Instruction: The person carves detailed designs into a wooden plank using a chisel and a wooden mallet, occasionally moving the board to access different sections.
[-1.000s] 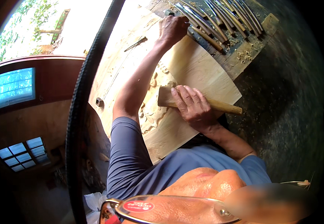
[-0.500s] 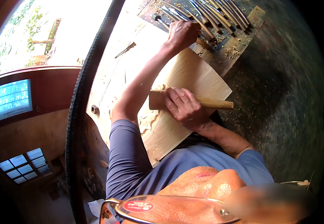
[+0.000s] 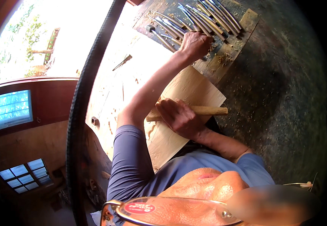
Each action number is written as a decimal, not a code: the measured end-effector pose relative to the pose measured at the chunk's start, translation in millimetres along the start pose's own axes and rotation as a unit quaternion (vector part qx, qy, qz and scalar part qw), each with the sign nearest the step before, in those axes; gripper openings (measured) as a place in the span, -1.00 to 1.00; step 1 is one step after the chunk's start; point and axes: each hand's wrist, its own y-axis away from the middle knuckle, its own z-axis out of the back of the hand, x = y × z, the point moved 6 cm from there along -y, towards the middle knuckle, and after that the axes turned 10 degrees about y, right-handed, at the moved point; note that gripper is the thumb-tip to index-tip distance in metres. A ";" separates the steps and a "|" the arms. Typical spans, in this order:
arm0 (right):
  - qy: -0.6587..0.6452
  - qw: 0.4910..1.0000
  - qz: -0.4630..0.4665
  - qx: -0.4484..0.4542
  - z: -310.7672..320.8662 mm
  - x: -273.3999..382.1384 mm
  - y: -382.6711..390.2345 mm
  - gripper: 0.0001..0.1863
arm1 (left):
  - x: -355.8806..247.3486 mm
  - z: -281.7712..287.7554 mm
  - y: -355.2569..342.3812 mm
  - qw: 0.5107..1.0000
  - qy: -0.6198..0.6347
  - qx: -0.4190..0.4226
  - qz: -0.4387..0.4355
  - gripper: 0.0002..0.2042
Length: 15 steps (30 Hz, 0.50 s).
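A pale wood board (image 3: 205, 88) lies in front of me, with a raised carved pattern (image 3: 151, 131) partly hidden by my left arm. My right hand (image 3: 180, 117) holds a wooden mallet (image 3: 212, 110) flat across the board, its fingers laid together over the thick end while the handle points right. My left hand (image 3: 196, 46) is closed at the near ends of a row of chisels (image 3: 208, 26) with wooden handles. Its curled fingers face away, so what they hold, if anything, is hidden.
Wood shavings (image 3: 227, 58) are scattered over the dark bench beside the chisels. A small hammer-like tool (image 3: 151, 29) lies at the row's left end. Thin metal tools (image 3: 123, 62) and a small block (image 3: 94, 121) rest on the brightly lit left side. A dark cord (image 3: 81, 105) crosses the view.
My left hand has moved right along the near ends of the chisels. The right hand's fingers have straightened over the mallet, which appears turned. The whole view has shifted slightly.
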 end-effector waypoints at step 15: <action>-0.220 0.966 0.125 -0.059 4.5 4.8 8.1 -0.69 | -102.4 132.3 163.6 0.981 0.179 -0.069 -0.014 -0.76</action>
